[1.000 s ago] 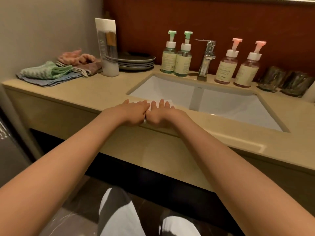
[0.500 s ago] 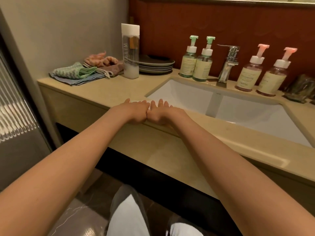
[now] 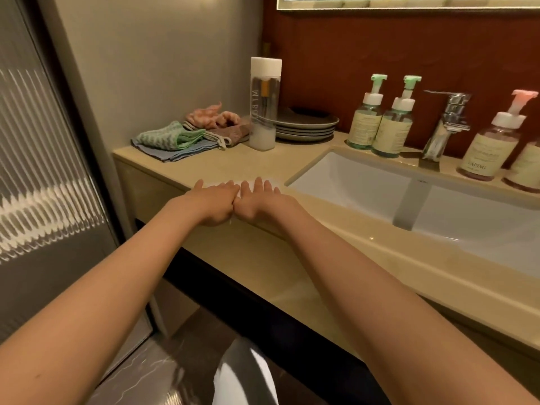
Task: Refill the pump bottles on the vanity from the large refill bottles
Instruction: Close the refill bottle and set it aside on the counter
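Observation:
My left hand (image 3: 214, 200) and my right hand (image 3: 258, 200) lie flat side by side on the front edge of the beige vanity (image 3: 239, 162), thumbs touching, fingers straight, holding nothing. A tall clear bottle with a white cap (image 3: 264, 103) stands at the back, a little white liquid at its bottom. Two green-pump bottles (image 3: 380, 118) stand left of the faucet (image 3: 444, 124). A pink-pump bottle (image 3: 491, 141) stands to its right, and a second one (image 3: 527, 168) is cut off by the frame edge.
Folded cloths (image 3: 178, 138) and a stack of grey plates (image 3: 306, 124) sit at the vanity's back left. The white sink basin (image 3: 380, 194) lies right of my hands. A ribbed glass door (image 3: 43, 176) stands at the left.
The view has swung left, so the sink and bottles shifted right in frame. My hands stay together on the vanity edge.

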{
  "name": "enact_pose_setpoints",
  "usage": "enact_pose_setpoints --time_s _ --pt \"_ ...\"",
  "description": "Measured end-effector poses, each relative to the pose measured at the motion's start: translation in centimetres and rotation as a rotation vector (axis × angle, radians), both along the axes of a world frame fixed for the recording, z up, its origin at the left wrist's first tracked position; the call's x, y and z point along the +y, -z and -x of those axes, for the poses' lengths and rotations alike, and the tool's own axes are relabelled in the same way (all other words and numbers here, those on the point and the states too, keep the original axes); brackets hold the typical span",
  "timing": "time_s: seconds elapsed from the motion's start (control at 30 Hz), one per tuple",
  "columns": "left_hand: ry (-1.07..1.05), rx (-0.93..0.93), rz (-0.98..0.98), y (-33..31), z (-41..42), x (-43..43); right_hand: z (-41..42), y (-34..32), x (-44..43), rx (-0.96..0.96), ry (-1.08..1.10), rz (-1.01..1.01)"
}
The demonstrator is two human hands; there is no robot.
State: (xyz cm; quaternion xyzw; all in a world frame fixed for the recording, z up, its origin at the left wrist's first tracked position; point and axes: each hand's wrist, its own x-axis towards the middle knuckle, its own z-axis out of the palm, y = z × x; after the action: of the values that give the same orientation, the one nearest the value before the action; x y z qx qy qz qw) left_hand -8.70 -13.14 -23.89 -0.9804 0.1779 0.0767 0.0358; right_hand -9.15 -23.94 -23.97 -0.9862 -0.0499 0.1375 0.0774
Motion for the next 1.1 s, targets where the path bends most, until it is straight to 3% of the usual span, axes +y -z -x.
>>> enact_pose_setpoints --time_s 0.17,0.33,0.63,1.1 --pt "-0.066 -0.009 -0.008 -0.3 -1.6 2.4 -2.2 0.2 2.1 -0.061 -0.065 -0.060" --pt "-0.085 -0.003 -0.064 -1.0 -3.3 3.6 -2.8 0.3 3.5 -0.265 -0.172 -0.013" --pt "-0.140 0.006 -0.061 -0.9 -6.3 4.5 -7.2 -0.1 5.0 -0.112 -0.208 -0.075" --pt "-0.171 0.028 0.018 -0.5 -12.8 3.6 -14.2 0.1 5.1 -0.072 -0.147 -0.012"
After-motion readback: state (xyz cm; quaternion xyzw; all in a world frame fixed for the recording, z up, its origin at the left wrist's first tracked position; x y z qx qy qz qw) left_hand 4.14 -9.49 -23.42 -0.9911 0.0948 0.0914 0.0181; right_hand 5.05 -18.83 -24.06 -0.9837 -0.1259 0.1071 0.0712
